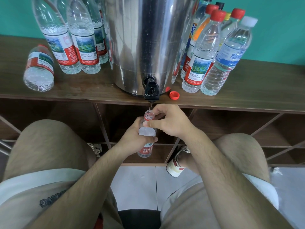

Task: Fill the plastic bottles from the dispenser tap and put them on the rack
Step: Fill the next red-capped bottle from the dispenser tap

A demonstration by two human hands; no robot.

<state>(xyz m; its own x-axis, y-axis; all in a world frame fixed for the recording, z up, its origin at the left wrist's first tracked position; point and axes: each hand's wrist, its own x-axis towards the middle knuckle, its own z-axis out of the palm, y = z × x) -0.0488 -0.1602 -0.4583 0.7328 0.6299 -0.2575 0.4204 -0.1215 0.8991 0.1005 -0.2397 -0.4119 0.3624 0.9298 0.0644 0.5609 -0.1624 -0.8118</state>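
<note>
bare forearms (102, 169) reach to an uncapped bottle (147, 131) under the black tap (151, 91), left hand (132, 138) wrapped round its body, right hand (171, 121) seemingly pinching its neck, thin water (149, 106) running in.

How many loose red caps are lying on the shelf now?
2. One red cap lies by the shelf edge, right of the tap; a second cap sits at the dispenser base. Others may be hidden.
</note>
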